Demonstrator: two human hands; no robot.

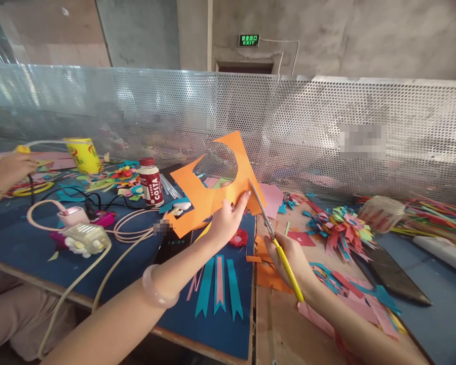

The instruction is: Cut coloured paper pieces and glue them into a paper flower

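Observation:
A sheet of orange paper (209, 200) with a large rounded piece cut out of its upper side is pinched in my left hand (230, 218), above the blue table. My right hand (289, 258) grips a pair of scissors (285, 261) with yellow handles. Their blades reach up to the right part of the sheet, with the tip against the paper. Below my left hand lie teal and pink paper ribbons (219, 289) with notched ends. A red paper flower (238, 237) sits just above them. More orange paper (273, 276) rests beneath my right hand.
A Costa bottle (150, 182), a power strip with plugs (85, 238) and looping cables occupy the left side. Another person's hand (15, 170) is at far left. Paper scraps (345, 230), a phone (393, 276) and a plastic cup (382, 213) lie right. A perforated metal panel (296, 121) stands behind.

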